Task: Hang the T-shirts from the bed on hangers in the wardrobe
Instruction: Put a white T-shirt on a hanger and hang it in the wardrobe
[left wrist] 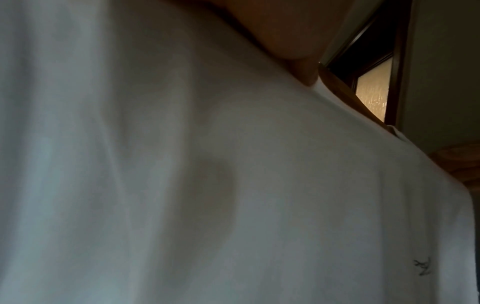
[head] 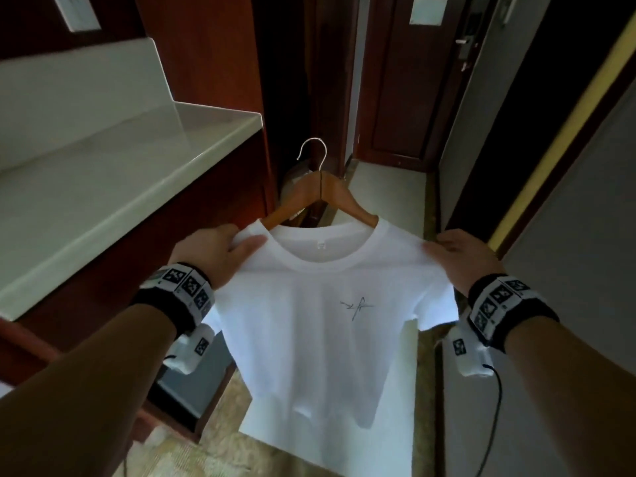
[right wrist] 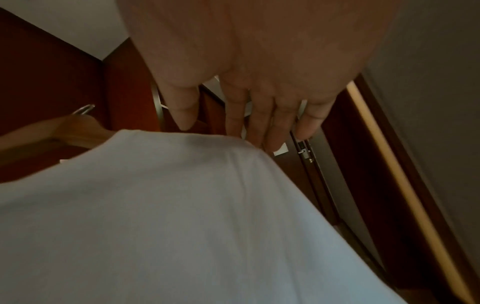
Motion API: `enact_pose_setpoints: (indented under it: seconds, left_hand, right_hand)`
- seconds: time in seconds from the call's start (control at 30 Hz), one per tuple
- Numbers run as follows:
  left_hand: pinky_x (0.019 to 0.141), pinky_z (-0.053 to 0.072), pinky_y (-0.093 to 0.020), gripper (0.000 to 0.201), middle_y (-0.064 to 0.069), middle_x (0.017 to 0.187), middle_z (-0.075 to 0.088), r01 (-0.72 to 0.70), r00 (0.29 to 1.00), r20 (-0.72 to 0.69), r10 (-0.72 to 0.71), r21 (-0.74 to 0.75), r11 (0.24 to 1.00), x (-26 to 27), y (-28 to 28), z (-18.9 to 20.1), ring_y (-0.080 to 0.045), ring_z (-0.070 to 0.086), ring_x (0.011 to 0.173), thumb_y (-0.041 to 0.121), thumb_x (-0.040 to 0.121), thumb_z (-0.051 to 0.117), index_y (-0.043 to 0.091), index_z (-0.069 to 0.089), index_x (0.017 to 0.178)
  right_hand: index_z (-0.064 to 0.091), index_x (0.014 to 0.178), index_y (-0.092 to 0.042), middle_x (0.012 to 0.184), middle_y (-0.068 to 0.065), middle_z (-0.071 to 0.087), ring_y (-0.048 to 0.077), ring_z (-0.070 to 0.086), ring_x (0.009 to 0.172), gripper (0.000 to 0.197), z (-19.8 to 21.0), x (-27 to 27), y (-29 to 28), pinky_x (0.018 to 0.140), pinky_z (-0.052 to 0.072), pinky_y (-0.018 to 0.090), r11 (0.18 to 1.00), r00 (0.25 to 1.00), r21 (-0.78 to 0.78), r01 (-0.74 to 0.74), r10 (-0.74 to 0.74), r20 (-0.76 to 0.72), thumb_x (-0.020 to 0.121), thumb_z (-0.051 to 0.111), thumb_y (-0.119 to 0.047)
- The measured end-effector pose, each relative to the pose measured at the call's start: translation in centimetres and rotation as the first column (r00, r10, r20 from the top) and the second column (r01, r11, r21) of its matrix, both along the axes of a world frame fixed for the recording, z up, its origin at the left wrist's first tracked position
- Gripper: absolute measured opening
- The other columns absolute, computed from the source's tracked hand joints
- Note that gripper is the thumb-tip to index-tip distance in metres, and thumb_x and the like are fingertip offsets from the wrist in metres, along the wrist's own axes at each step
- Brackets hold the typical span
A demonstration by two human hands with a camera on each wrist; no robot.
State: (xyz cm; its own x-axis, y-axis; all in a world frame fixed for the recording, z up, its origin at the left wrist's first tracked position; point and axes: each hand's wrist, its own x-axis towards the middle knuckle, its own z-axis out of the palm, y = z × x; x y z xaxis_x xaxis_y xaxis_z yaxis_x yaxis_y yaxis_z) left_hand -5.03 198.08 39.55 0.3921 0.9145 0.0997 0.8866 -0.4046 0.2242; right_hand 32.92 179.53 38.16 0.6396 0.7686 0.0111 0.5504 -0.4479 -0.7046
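Note:
A white T-shirt (head: 320,339) with a small dark chest print hangs on a wooden hanger (head: 320,191) with a metal hook (head: 311,149), held up in front of me. My left hand (head: 241,241) grips the shirt's left shoulder over the hanger's end, thumb on top. My right hand (head: 447,247) touches the right shoulder with straight fingers. In the left wrist view the T-shirt (left wrist: 207,185) fills the frame, a fingertip (left wrist: 303,70) presses its top edge, and a strip of hanger (left wrist: 345,94) shows. The right wrist view shows straight fingers (right wrist: 259,127) at the T-shirt's (right wrist: 182,216) shoulder beside the hanger (right wrist: 64,129).
A white counter (head: 120,173) on dark red wood cabinets runs along the left. Beyond the hanger is a dark wooden opening (head: 292,80). A brown door (head: 406,80) closes the narrow hallway ahead. A grey wall (head: 568,270) stands close on the right.

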Motion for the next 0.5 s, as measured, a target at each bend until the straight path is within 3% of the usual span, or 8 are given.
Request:
enact_pose_setpoints:
  seconds: [0.17,0.3,0.4,0.5]
  left_hand:
    - [0.082,0.052,-0.041,0.070,0.002,0.090,0.067,-0.014,1.000,0.000,0.014,-0.012,1.000,4.5,8.2,-0.8,-0.028,0.065,0.090,0.088,0.084,0.030,0.026,0.059,0.096]
    - [0.079,0.050,-0.038,0.066,0.006,0.083,0.064,-0.002,0.999,0.050,0.004,-0.037,0.999,9.2,16.4,-0.9,-0.022,0.063,0.084,0.088,0.083,0.035,0.026,0.059,0.088]
    - [0.075,0.050,-0.036,0.060,0.006,0.079,0.064,0.038,0.991,0.131,-0.024,-0.103,0.994,13.3,23.1,0.2,-0.016,0.062,0.078,0.084,0.084,0.046,0.025,0.061,0.083]
    - [0.070,0.050,-0.034,0.054,0.003,0.074,0.065,0.136,0.959,0.269,-0.093,-0.144,0.980,17.7,30.1,1.8,-0.016,0.063,0.074,0.075,0.085,0.058,0.023,0.062,0.075]
  right_hand:
    - [0.056,0.135,-0.036,0.135,-0.004,0.060,0.022,0.057,0.122,0.063,-1.1,4.0,11.3,0.107,0.047,0.044,0.984,0.986,-0.060,-0.169,0.169,-0.009,0.079,0.073,-0.061]
    - [0.062,0.113,-0.022,0.106,0.001,0.069,0.024,0.065,0.098,0.042,-1.0,6.7,19.6,0.090,0.053,0.043,0.951,0.964,-0.206,-0.233,0.253,0.079,0.086,0.074,-0.051]
    - [0.064,0.102,-0.013,0.095,0.009,0.069,0.029,0.065,0.090,0.035,0.8,10.2,25.4,0.083,0.053,0.041,0.968,0.979,-0.192,-0.163,0.182,0.087,0.091,0.071,-0.045]
    - [0.063,0.100,-0.013,0.091,0.007,0.068,0.027,0.065,0.086,0.036,3.5,14.4,30.6,0.078,0.052,0.039,0.983,0.981,-0.142,-0.118,0.137,0.134,0.093,0.068,-0.048]
